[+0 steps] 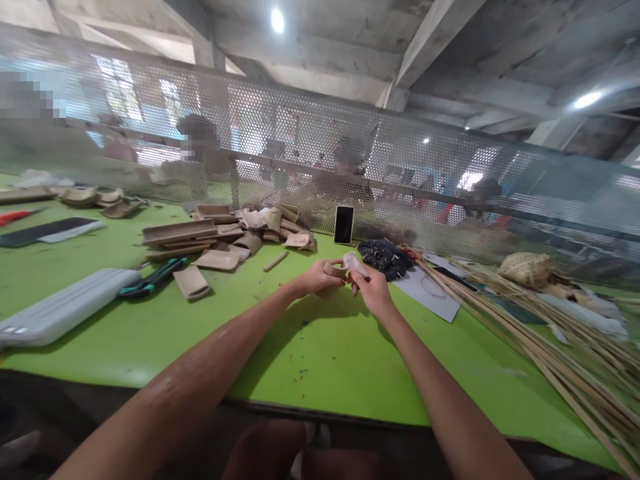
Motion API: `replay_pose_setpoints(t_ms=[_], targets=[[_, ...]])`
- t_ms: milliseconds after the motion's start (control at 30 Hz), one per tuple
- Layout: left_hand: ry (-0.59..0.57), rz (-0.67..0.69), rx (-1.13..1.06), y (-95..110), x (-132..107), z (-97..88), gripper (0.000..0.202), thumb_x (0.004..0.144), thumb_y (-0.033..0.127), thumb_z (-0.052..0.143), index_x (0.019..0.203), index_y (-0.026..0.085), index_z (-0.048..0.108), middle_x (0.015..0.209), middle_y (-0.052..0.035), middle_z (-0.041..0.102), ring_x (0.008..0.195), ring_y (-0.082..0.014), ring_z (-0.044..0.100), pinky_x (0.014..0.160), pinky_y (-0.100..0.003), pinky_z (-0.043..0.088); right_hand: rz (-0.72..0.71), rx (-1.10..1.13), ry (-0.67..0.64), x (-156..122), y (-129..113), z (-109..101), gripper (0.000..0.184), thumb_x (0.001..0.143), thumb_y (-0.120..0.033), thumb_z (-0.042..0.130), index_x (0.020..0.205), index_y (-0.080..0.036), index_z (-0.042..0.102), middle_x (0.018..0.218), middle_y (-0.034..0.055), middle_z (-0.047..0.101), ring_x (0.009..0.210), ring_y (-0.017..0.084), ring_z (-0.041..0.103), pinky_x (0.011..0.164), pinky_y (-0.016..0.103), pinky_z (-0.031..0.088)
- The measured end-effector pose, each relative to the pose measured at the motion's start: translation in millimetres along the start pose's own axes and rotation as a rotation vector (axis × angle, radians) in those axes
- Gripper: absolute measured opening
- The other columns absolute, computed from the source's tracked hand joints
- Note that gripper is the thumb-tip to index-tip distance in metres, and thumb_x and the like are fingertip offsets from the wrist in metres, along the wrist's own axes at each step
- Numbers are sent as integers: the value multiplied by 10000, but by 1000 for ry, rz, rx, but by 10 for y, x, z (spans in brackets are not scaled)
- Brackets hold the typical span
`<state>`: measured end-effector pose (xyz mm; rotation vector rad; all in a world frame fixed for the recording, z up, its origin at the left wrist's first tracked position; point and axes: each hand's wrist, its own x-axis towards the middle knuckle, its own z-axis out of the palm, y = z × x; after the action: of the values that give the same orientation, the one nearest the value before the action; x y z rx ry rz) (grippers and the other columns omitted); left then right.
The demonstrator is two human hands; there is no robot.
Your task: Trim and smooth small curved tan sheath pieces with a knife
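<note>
In front of me, above the green table (320, 360), my left hand (319, 278) is closed on a small curved bamboo piece (335, 270). My right hand (374, 291) pinches a small whitish folded sheet (353, 261) right beside the bamboo; whether it is paper or cloth I cannot tell. Both hands nearly meet, and their fingers partly cover the two things. A phone (343, 225) stands upright just beyond them. Behind my right hand lies a dark bundled cloth (384, 257).
Split bamboo pieces (180, 233) are heaped at back left. Nearer lie a green-and-black handled tool (155, 278) and a long white case (65, 310). Long bamboo strips (530, 340) and a woven ball-like piece (525, 268) lie right. A perforated metal screen (295, 147) runs behind, with people beyond.
</note>
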<state>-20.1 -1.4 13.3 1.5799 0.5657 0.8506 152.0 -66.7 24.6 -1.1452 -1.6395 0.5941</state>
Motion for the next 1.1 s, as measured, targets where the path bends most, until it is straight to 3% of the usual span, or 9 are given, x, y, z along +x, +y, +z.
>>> replay_pose_setpoints(t_ms=[200,400,467,567,767,900,1100], targets=[[-31,9,-5,-14,1,-8,433,564,148,679,994,117,722,721,1,682,585,-112,565,560,-225,446,-35,5,-45,0,-11,14,322,875,-484,603,771,-186,668,640,8,614,525,135,533,526,266,443],[-34,-18,-120,-76,27,-30,731,523,121,716,1251,106,641,852,-60,747,729,-171,664,705,-289,528,-23,-10,76,66,167,12,394,877,-513,586,945,-146,713,581,-9,573,486,125,494,484,252,419],[-44,-21,-79,-82,19,-44,676,547,130,714,1221,107,662,848,-57,746,684,-157,651,658,-271,520,-41,7,34,61,168,13,386,881,-509,587,951,-154,723,614,4,599,506,130,512,503,258,435],[-48,-17,-21,-67,-1,-45,448,585,154,684,1027,100,731,785,-41,731,592,-124,600,565,-233,476,-53,41,-35,49,129,19,358,886,-478,587,991,-167,730,668,21,633,535,145,541,532,273,461],[-77,16,-49,-37,-17,-17,413,554,139,648,953,93,746,927,-91,748,784,-182,668,668,-265,517,-17,14,50,33,104,-20,349,865,-467,599,940,-147,715,609,5,602,524,155,525,514,279,443],[-76,2,53,-39,-22,-50,272,583,172,648,827,93,739,755,-52,715,609,-131,597,533,-219,444,-43,33,-32,12,59,-8,321,885,-472,592,867,-174,708,662,19,633,552,150,548,553,279,461],[-144,3,-21,-11,-25,-91,403,566,163,658,955,105,745,920,-88,749,820,-200,671,723,-286,531,-1,12,60,7,82,10,327,869,-480,603,848,-166,690,605,2,596,516,148,519,502,271,435]])
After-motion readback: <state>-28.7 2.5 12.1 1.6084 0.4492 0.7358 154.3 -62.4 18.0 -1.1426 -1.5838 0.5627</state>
